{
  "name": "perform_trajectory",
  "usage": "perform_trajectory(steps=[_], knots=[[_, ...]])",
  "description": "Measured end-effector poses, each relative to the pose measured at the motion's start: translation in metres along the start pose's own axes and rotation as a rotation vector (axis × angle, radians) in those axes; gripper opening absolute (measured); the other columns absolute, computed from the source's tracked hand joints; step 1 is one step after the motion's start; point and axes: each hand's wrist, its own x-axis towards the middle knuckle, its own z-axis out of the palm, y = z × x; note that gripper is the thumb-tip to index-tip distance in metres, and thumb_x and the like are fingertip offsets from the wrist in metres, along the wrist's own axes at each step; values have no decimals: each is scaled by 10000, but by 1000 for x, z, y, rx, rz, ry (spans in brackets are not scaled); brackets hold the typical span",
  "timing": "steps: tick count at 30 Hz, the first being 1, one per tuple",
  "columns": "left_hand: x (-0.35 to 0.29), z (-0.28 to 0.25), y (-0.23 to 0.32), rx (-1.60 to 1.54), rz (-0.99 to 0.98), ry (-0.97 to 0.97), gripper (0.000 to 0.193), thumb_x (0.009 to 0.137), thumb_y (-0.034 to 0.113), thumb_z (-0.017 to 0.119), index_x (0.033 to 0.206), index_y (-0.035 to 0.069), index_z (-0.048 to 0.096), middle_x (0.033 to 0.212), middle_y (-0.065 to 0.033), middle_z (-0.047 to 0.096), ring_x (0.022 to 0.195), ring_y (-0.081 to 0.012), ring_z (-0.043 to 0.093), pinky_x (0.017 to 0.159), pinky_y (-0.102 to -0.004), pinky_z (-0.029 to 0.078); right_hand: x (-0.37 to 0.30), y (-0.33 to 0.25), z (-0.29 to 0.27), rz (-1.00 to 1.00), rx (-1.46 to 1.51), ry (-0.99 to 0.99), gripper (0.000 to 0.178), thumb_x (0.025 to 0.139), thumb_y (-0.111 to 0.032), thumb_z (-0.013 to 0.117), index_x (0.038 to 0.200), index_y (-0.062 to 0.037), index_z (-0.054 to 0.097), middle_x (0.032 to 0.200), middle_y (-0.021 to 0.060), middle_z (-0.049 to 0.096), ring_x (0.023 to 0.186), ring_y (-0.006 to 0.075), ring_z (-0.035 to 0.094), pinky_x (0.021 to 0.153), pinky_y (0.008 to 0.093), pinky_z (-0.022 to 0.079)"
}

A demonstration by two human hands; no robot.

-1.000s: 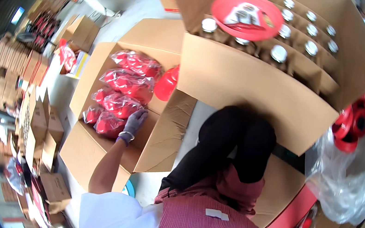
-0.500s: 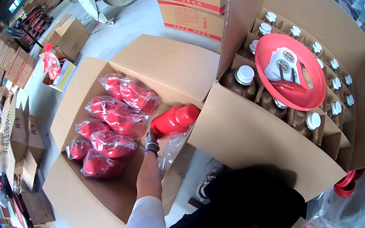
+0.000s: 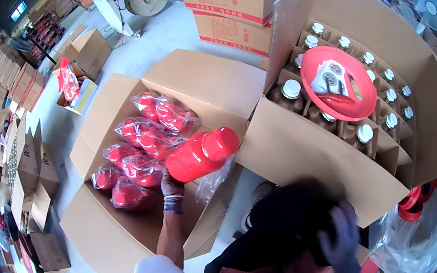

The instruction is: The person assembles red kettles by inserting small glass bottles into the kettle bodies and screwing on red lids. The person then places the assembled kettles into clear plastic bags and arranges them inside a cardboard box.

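The red bottle is in the gloved left hand, held over the open carton, with its base toward the wrist and its cap leaning up toward the right. The left fingers are closed around the lower end; how far they wrap the far side is hidden by the bottle itself. The gloved right hand is near the dark trousers, its fingers blurred but spread apart, and it looks empty. Since the grip sits low and most of the body stands beyond it, the bottle could tip at the cap end; a firm, even hold with the wrist under the weight should steady it, and the free right hand could support the shoulder if it starts to turn. The surface looks smooth and glossy, so a slip inside the glove seems the main risk. The bagged red bottles lie in rows just left of it, and it is best kept clear of them so that their thin wrapping does not snag. The loose clear plastic below the cap end deserves the same care. The cap also comes near the front corner of the divided carton, so any swing to the right should be high enough to miss that edge and the pink-red dish resting on the white-capped brown bottles.
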Motion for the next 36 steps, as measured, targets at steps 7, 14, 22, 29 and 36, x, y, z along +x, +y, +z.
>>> perform_trajectory(steps=[7,14,22,29,36], knots=[[-114,182,74,282,376,-431,380,987,301,490,1171,-22,571,1087,-88,635,1012,-198,611,933,-334,475,76,-65,38,22,494,89,864,671,-301,862,1374,-59,421,1349,266,382,1201,425,472,927,450,491],[-118,313,70,719,293,-732,348,972,214,476,1018,-99,622,989,-120,670,954,-153,617,857,-265,475,36,1,-42,-901,-242,280,395,707,-177,704,1063,-307,594,1238,20,481,1148,352,498,808,476,537],[-211,423,66,1005,93,-1363,282,938,181,548,1108,-29,629,1027,-116,701,879,-160,654,790,-284,517,108,80,-106,-96,-10,570,787,656,-265,846,1312,-55,467,1298,198,476,1207,386,481,978,488,446],[-308,368,-29,1182,718,-1885,214,893,330,616,863,119,615,565,-43,568,510,-267,587,494,-372,463,228,160,-18,56,-86,156,690,766,-420,742,1311,-82,486,1241,194,509,1170,380,501,959,459,448],[-236,376,-21,886,-533,-1619,319,997,263,534,1184,16,614,903,-69,689,864,-145,651,806,-276,509,172,288,-42,554,-237,283,487,790,-395,661,1207,-155,589,1215,192,546,1098,393,549,963,486,448]])
